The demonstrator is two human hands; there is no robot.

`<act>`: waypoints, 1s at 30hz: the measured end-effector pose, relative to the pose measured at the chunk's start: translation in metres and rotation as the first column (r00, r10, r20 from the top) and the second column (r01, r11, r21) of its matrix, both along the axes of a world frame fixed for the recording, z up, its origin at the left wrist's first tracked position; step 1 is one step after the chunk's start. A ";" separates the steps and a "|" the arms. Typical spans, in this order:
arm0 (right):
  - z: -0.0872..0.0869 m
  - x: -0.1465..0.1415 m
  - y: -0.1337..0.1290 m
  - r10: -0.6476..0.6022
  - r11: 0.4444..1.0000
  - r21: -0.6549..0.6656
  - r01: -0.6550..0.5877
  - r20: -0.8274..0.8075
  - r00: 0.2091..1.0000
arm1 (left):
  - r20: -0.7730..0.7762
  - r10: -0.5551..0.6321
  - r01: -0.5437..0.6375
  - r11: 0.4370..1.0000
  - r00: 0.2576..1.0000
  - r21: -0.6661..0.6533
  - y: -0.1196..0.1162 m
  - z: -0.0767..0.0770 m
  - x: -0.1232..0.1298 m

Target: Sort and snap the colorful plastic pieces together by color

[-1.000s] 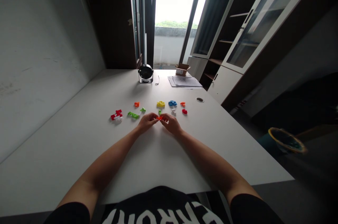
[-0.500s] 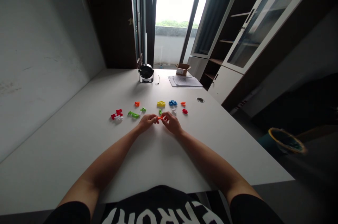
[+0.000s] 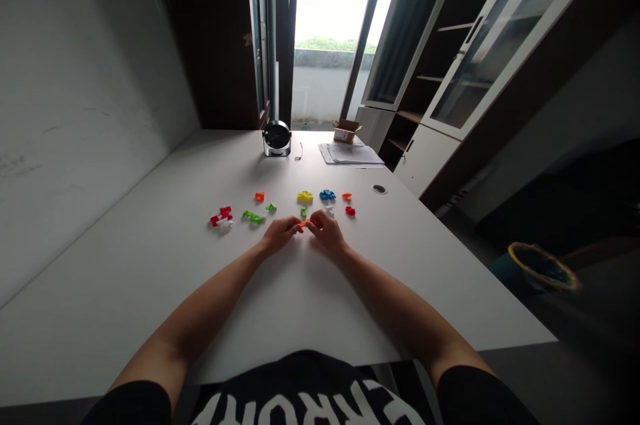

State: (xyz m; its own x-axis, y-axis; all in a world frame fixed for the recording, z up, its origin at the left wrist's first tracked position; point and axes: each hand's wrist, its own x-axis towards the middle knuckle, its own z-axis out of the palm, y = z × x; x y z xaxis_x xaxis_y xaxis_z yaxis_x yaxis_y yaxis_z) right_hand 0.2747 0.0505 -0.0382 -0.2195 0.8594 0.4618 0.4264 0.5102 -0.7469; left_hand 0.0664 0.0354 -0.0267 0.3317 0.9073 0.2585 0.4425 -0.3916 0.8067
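Observation:
Both hands meet over the white table [image 3: 300,291], pinching a small orange plastic piece [image 3: 304,223] between them. My left hand [image 3: 281,234] is closed on its left end, and my right hand [image 3: 326,231] on its right end; the fingers cover most of it. Just beyond the fingertips lies a small green piece [image 3: 303,211]. A white piece [image 3: 330,210] is partly hidden behind my right hand. Farther back are yellow pieces [image 3: 305,196] and blue pieces [image 3: 327,195]. Left of my hands lie green pieces [image 3: 254,217] and another orange piece [image 3: 259,197].
Red pieces [image 3: 225,213] with a white one lie at the left, and a red piece [image 3: 350,211] at the right. Toward the back stand a round black device [image 3: 277,137], papers [image 3: 350,154] and an open cardboard box [image 3: 345,132]. A cable hole [image 3: 379,189] is at the right.
My right hand's fingers have curled further around the orange piece, showing less of it. The other pieces have stayed in place.

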 end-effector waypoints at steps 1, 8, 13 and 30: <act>-0.001 0.000 0.001 -0.002 1.000 -0.002 0.002 0.002 1.000 | -0.032 0.009 -0.009 1.000 0.999 0.015 -0.001 0.001 0.001; -0.004 0.001 0.004 0.109 0.994 -0.024 -0.110 -0.036 0.993 | -0.142 0.051 -0.032 0.991 0.989 0.130 -0.003 -0.001 0.002; 0.002 0.002 0.002 0.092 0.996 -0.012 -0.093 -0.027 0.995 | -0.113 0.043 -0.028 0.990 0.993 0.136 -0.002 -0.002 0.002; -0.004 0.132 0.093 -0.582 0.813 -0.137 0.566 -0.146 0.800 | -0.232 0.067 -0.037 0.991 0.970 0.130 -0.003 -0.002 0.005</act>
State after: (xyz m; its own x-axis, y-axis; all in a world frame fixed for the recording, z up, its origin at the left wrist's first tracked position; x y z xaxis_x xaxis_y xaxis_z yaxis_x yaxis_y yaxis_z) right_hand 0.4064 0.1439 -0.0419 0.4024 0.8387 0.3668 0.4820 0.1465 -0.8638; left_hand 0.0715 0.0326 -0.0286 0.3496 0.8909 0.2900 0.6368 -0.4530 0.6239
